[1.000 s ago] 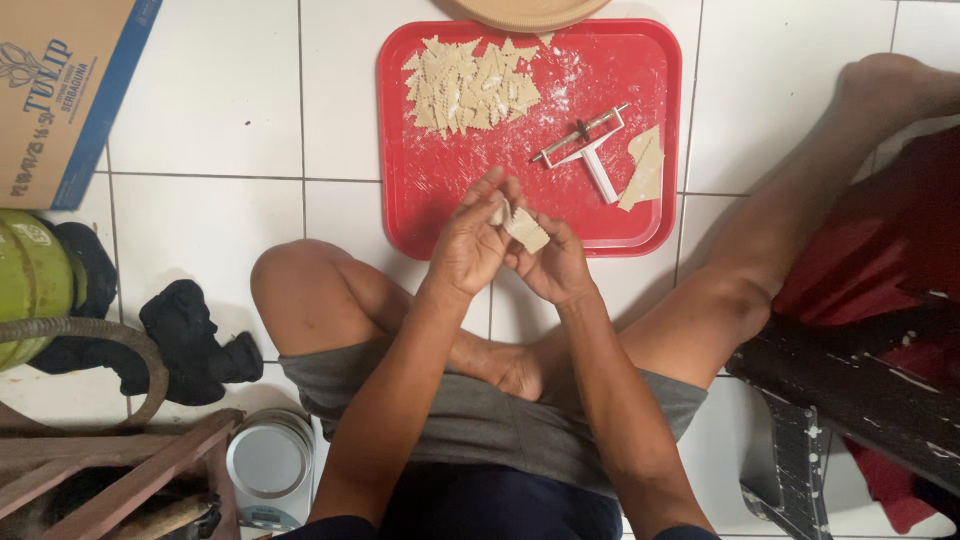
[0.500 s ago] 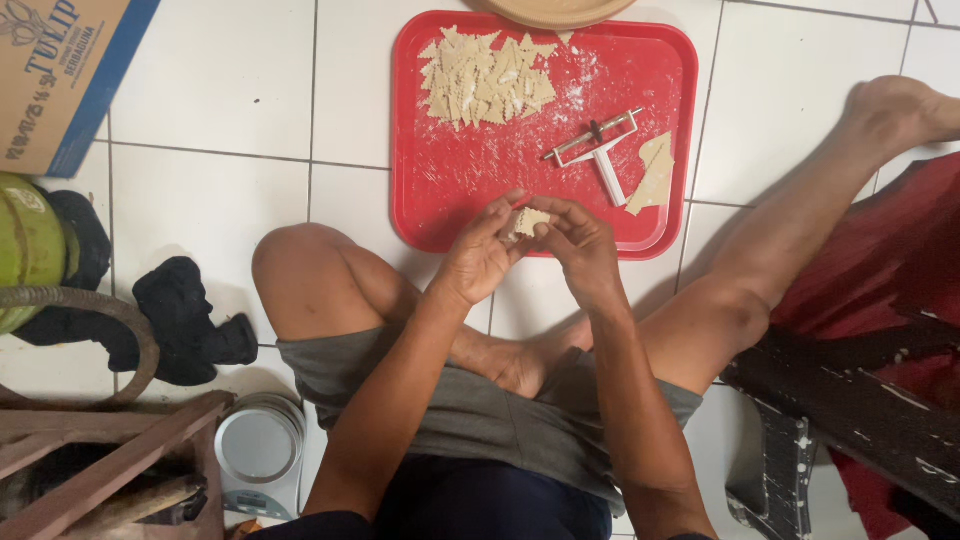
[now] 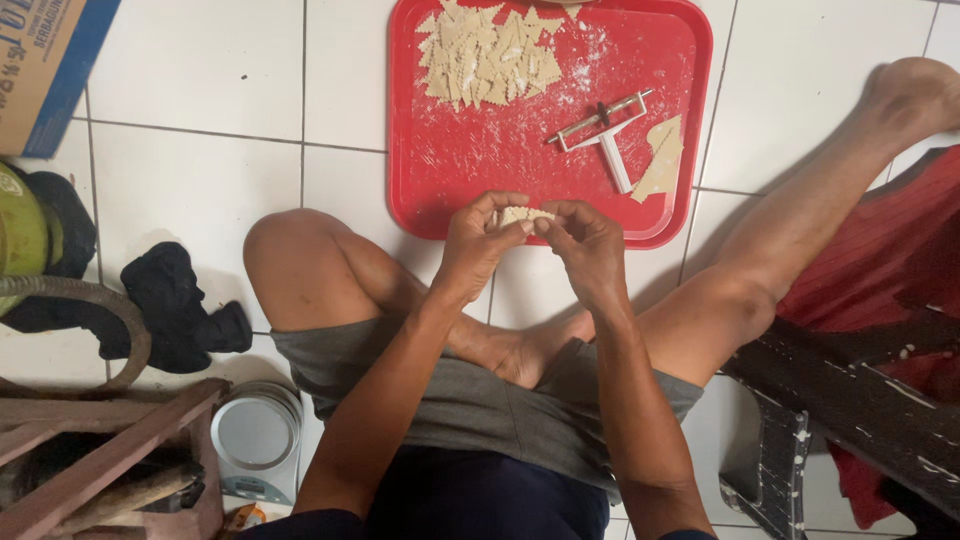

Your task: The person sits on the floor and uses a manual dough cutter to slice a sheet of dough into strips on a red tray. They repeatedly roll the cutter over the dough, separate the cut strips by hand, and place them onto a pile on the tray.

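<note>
My left hand (image 3: 478, 245) and my right hand (image 3: 585, 243) meet over the near edge of a red tray (image 3: 450, 170), both pinching one small pale piece of dough (image 3: 520, 214) between the fingertips. At the tray's far side lies a pile of several folded dough pieces (image 3: 488, 55). A white-handled roller cutter (image 3: 603, 135) rests on the flour-dusted tray to the right, beside a flat strip of dough (image 3: 660, 160). I sit on the floor with my left knee (image 3: 290, 255) bent and my right leg (image 3: 800, 230) stretched out.
White tiled floor (image 3: 200, 110) lies under everything. A cardboard box (image 3: 45, 60) sits at the far left, a green cylinder (image 3: 20, 235) with a hose and a black cloth (image 3: 175, 305) to my left, a small kitchen scale (image 3: 257, 435) near my hip, and red fabric (image 3: 880, 270) over dark furniture on my right.
Both hands have moved forward to the tray's near edge, and the dough piece now sits flatter between the fingertips. The view has shifted slightly towards the tray.
</note>
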